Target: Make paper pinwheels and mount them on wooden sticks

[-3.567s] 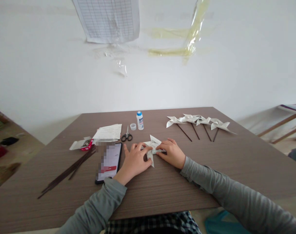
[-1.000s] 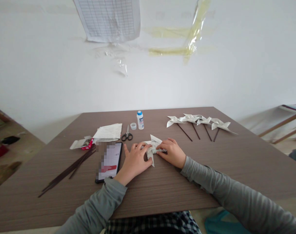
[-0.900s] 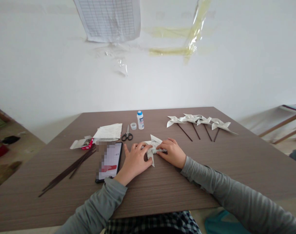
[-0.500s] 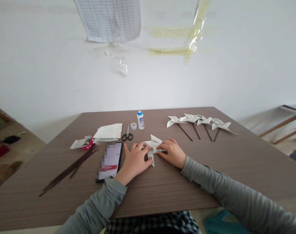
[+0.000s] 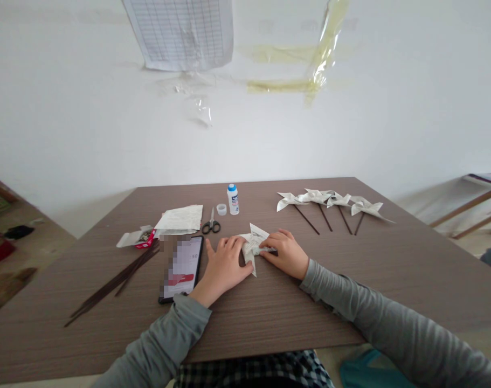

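A paper pinwheel (image 5: 253, 241) made of printed paper lies on the table between my hands, its blades pointing several ways. My left hand (image 5: 228, 264) grips it from the left, with the thumb at the lower blade and the fingertips at the left blade, which they partly cover. From the right, my right hand (image 5: 286, 253) pinches the pinwheel beside its centre between thumb and curled fingers. Beyond my left hand lie black-handled scissors (image 5: 211, 225), a small clear cup (image 5: 221, 209) and a white bottle with a blue cap (image 5: 233, 199).
Finished-looking pinwheels on dark sticks (image 5: 338, 200) lie at the back right. To the left are a phone (image 5: 184, 269), a stack of paper (image 5: 180, 220), a small red box (image 5: 145, 238) and dark thin sticks (image 5: 111, 280). A wall (image 5: 245, 140) stands behind the table (image 5: 391, 280).
My left fingers have drawn back a little from the pinwheel's centre, so more of its printed paper shows. My right hand stays in place.
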The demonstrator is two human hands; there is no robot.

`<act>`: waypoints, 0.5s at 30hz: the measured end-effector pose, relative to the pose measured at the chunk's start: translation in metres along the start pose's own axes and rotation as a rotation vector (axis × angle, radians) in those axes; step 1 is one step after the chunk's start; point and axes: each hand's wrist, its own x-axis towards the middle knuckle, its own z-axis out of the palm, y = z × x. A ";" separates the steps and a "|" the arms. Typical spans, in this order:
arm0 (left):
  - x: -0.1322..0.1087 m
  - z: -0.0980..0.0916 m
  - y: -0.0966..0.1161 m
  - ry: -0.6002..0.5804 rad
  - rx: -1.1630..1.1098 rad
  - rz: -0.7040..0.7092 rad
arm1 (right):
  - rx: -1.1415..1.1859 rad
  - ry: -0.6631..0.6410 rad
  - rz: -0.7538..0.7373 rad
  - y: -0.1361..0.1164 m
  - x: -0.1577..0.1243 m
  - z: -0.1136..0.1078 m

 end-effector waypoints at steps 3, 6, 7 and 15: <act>0.001 0.002 -0.001 0.011 -0.009 0.014 | 0.001 0.005 -0.005 0.000 0.000 0.000; 0.001 0.002 -0.002 0.007 -0.003 0.030 | 0.007 -0.001 0.002 0.000 0.000 -0.001; 0.001 0.003 -0.003 0.003 0.001 0.032 | 0.009 -0.004 0.005 0.000 0.001 -0.001; 0.001 0.001 -0.002 -0.015 0.036 0.037 | -0.002 0.010 -0.002 0.002 0.000 0.002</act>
